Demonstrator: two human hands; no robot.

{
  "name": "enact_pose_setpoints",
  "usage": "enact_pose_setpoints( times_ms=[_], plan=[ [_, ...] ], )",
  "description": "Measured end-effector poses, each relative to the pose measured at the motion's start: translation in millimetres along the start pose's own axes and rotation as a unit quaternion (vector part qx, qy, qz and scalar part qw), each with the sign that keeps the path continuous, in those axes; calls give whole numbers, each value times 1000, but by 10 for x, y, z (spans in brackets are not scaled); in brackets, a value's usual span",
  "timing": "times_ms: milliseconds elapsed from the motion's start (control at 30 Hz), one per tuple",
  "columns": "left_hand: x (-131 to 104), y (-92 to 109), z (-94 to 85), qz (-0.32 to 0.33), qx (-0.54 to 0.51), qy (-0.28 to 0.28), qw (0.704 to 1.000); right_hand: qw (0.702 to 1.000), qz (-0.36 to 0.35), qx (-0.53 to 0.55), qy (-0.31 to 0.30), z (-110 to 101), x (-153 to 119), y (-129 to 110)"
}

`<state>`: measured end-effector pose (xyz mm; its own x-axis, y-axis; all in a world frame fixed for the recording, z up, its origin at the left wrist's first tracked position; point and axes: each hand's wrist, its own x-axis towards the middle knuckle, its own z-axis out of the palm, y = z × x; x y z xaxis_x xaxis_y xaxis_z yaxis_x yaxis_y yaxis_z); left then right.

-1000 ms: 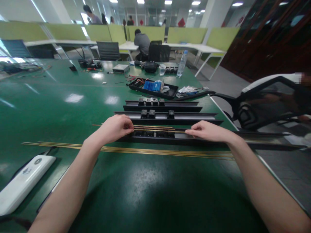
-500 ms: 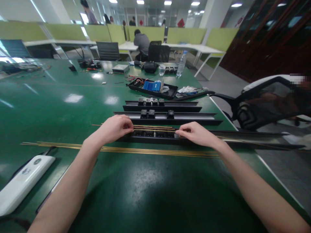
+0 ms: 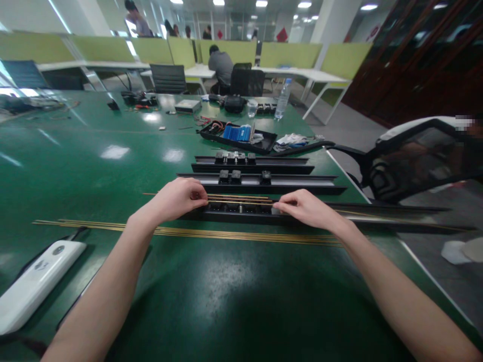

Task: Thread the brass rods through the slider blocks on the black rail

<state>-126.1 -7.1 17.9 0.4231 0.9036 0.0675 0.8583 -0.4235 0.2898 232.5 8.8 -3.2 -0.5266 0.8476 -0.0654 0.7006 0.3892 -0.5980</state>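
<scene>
Several thin brass rods stretch between my hands, above a long black channel with small black blocks inside. My left hand is closed in a pinch on the rods' left part. At their right, my right hand pinches the end of a rod. How many rods each hand grips cannot be made out. Nearer to me, a bundle of long brass rods lies across the green table, passing behind my left forearm. Two more black channels with blocks, a middle one and a far one, lie beyond my hands.
A black tray with a blue pack stands behind the channels, beside white gloves. A bottle and cup are farther back. A white device lies at left, a mesh chair at right. People are in the background.
My hands hold nearly the same place and pinch. At the right edge, a person's foot and lower leg now show below the long channel.
</scene>
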Motion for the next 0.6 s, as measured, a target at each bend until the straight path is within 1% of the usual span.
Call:
enact_pose_setpoints(
  times_ms=[167,367,600],
  plan=[
    [-7,-17,-6,13,-16,7,1000,1000,-1,-3,3,-19,-9,-25],
    [-3,-33,0,24,-8,7,1000,1000,5,-11,2,-37,-15,-28],
    [-7,-39,5,13,-15,9,1000,1000,3,-20,0,-59,-18,-36]
  ],
)
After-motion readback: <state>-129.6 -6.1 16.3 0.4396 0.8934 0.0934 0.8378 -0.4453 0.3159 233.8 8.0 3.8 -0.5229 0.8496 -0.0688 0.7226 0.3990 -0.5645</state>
